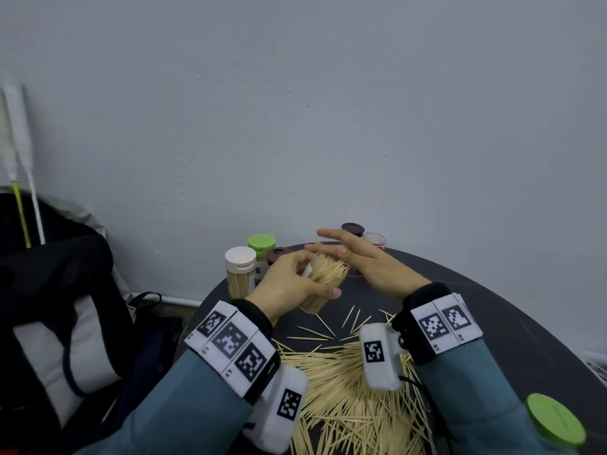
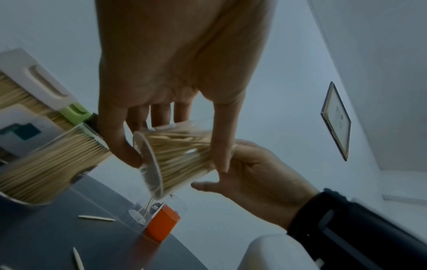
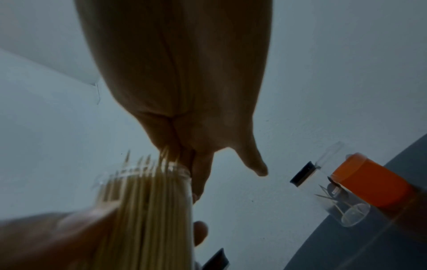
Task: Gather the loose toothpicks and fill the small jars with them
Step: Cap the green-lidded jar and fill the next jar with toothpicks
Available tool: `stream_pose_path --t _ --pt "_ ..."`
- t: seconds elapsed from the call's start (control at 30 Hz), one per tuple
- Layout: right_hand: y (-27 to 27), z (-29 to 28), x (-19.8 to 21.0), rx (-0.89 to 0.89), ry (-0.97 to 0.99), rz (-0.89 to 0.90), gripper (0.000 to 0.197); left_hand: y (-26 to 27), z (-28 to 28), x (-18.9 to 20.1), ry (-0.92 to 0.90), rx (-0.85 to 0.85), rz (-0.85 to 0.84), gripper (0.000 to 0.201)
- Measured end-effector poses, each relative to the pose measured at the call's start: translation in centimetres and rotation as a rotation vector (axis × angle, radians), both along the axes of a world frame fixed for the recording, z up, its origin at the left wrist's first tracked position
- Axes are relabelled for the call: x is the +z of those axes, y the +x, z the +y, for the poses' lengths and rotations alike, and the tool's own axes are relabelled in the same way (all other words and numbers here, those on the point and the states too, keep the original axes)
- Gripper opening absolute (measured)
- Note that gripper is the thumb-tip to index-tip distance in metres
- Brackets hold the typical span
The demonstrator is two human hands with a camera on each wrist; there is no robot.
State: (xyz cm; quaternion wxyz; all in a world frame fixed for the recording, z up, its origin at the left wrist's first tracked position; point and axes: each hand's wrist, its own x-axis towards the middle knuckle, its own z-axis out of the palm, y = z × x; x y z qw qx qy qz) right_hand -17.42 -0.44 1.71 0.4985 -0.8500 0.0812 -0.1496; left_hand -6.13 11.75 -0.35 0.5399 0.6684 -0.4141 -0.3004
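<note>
Fingers (image 2: 221, 138) around jar (image 2: 175, 157), wrist-view only.

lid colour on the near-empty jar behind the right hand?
Orange lid on the near-empty jar; clearest in the right wrist view.

Pale wooden toothpicks (image 1: 348, 399) on a smooth matt dark table (image 1: 460, 310); clear glossy plastic jar (image 2: 175, 155), orange plastic lid (image 3: 369, 182)

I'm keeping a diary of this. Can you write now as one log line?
left hand: holds clear jar of toothpicks | right hand: flat against tips | loose pile: on table
</note>
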Motion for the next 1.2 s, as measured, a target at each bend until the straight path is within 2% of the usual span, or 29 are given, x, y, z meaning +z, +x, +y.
stream_pose_path --t 0.1,0.23,0.33,0.53,0.73,0.83,0.93,1.1,1.2 --pt "0.3 0.4 -0.1 -0.019 0.022 0.066 0.039 0.1 -0.1 0.0 -0.013 0.014 0.007 0.044" --pt "0.7 0.2 -0.3 -0.092 0.052 0.103 0.058 0.2 -0.1 0.0 -0.035 0.033 0.011 0.045" --pt "0.3 0.2 0.0 -0.134 0.046 0.068 0.046 0.6 -0.2 -0.1 -0.067 0.08 0.001 0.051" --pt "0.6 -0.4 0.5 -0.231 -0.085 -0.147 0.02 1.1 -0.3 -0.2 -0.085 0.166 -0.009 0.054" --pt "0.0 -0.1 1.4 -0.194 -0.193 -0.057 0.011 1.1 -0.3 -0.4 -0.075 0.175 -0.08 0.062" --pt "-0.4 0.1 2.1 -0.21 -0.261 -0.037 0.007 0.9 -0.3 -0.4 -0.069 0.151 -0.124 0.058" --pt "-0.8 0.9 2.7 -0.236 -0.227 -0.038 0.005 0.5 -0.3 -0.4 -0.064 0.099 -0.164 0.05" --pt "-1.5 1.8 2.7 -0.34 -0.372 0.049 0.005 -0.8 0.0 -0.2 -0.033 0.018 -0.222 0.053" --pt "-2.6 2.4 2.9 -0.329 -0.361 0.118 0.006 -1.2 0.4 -0.1 -0.026 -0.024 -0.242 0.051"
